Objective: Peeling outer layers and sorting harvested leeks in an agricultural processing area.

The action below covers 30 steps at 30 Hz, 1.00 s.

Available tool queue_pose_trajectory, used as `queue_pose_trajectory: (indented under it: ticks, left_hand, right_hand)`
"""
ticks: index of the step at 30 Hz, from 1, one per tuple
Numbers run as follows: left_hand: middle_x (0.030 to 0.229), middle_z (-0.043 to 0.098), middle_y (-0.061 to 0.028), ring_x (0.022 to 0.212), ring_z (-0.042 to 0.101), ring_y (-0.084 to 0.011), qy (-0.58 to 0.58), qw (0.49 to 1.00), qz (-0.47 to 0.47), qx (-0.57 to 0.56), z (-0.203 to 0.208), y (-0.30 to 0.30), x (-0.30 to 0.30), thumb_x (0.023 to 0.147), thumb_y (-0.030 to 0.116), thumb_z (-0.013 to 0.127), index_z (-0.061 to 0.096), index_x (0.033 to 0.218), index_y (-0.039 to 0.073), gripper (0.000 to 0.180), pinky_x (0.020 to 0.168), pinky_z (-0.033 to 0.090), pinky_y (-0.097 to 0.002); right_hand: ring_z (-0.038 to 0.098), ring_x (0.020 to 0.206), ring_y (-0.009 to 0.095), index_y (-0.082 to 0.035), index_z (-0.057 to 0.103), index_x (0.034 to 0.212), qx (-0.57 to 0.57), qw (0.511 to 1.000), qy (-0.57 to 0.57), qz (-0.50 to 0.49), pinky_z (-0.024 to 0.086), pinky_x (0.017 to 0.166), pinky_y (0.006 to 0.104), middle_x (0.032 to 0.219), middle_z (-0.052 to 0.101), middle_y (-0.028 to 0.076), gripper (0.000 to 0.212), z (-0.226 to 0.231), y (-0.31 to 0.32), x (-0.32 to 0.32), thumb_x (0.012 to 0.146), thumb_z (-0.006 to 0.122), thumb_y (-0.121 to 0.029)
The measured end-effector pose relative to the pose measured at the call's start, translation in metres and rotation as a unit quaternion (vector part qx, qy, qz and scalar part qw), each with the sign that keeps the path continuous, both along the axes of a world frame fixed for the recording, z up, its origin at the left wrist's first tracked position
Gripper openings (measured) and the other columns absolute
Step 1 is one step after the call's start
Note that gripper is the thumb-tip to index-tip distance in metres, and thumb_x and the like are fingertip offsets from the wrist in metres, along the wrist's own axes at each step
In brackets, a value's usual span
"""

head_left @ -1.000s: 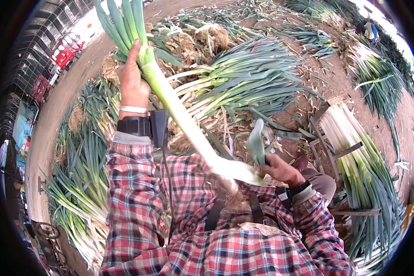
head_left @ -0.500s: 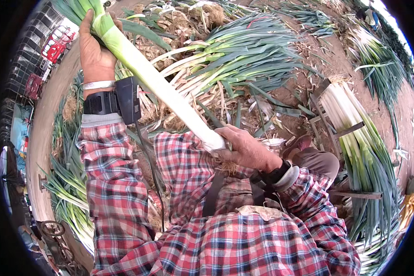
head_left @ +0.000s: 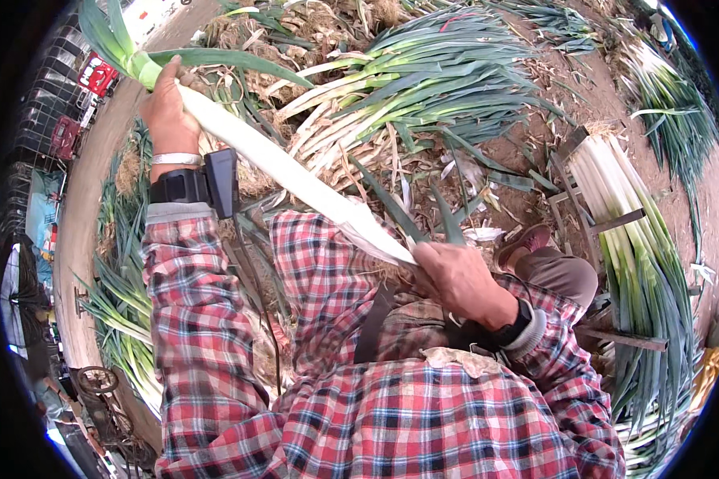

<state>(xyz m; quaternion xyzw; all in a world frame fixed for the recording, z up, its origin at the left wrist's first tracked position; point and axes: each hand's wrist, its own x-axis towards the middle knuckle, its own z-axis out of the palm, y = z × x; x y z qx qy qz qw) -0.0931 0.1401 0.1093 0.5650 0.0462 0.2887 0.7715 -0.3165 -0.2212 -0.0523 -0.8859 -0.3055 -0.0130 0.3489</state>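
Observation:
A long leek (head_left: pixel 272 164) slants across the middle of the view, its green top at upper left and its root end low near my lap. My left hand (head_left: pixel 170 120) is closed round the shank just below the green leaves. At the lower end my right hand (head_left: pixel 467 283) is closed on a peeled outer leaf (head_left: pixel 375 237), a pale strip standing off the white shank. Green leaf ends (head_left: pixel 449 219) stick up beside its fingers. The root end is partly hidden behind this hand.
A large heap of leeks (head_left: pixel 431 72) lies on the ground ahead, with roots and trimmings around it. Cleaned leeks (head_left: pixel 627 215) rest in a metal rack (head_left: pixel 615 222) at right. More leeks (head_left: pixel 128 319) lie at left. A cable (head_left: pixel 256 279) runs along my left arm.
My right hand has moved slightly right and down, drawing a strip from the shank, which looks whiter. The leek's top has shifted left and down with my left hand.

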Motion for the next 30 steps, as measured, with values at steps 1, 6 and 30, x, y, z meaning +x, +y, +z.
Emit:
queue_pose_trajectory:
  ticks: [1,6,30]
  left_hand:
    - [0.068,0.054,-0.0029,0.053,0.054,-0.0146,0.009,0.999,-0.026,-0.018,0.007,0.023,0.003,0.085,0.011,0.074,0.053,0.087,0.006,0.021,0.047,0.048,-0.0295]
    - [0.064,0.044,-0.0003,0.054,0.047,-0.0119,-0.009,0.994,-0.07,-0.079,0.025,0.055,-0.019,0.091,0.011,0.066,0.048,0.086,0.009,0.018,0.052,0.047,-0.0253]
    - [0.115,0.065,-0.0134,0.1,0.066,-0.0271,-0.001,0.911,-0.388,-0.143,-0.012,-0.109,-0.074,0.095,0.033,0.061,0.052,0.129,0.001,0.047,0.092,0.055,-0.0436]
  right_hand:
    - [0.059,0.07,0.039,-0.005,0.048,0.086,0.023,1.0,0.021,0.005,0.046,0.059,0.0453,0.074,0.056,0.016,0.022,-0.007,-0.014,-0.007,0.088,0.062,-0.022]
    - [0.058,0.067,0.04,-0.005,0.056,0.094,-0.158,0.981,0.107,-0.041,0.047,0.06,0.0484,0.067,0.053,0.017,0.021,-0.07,-0.101,-0.049,0.086,0.065,-0.022]
    - [0.059,0.101,0.017,0.002,0.053,0.125,0.527,0.785,0.304,0.113,0.048,0.09,0.0332,0.109,0.061,0.008,0.05,0.066,0.075,0.089,0.086,0.076,-0.019]
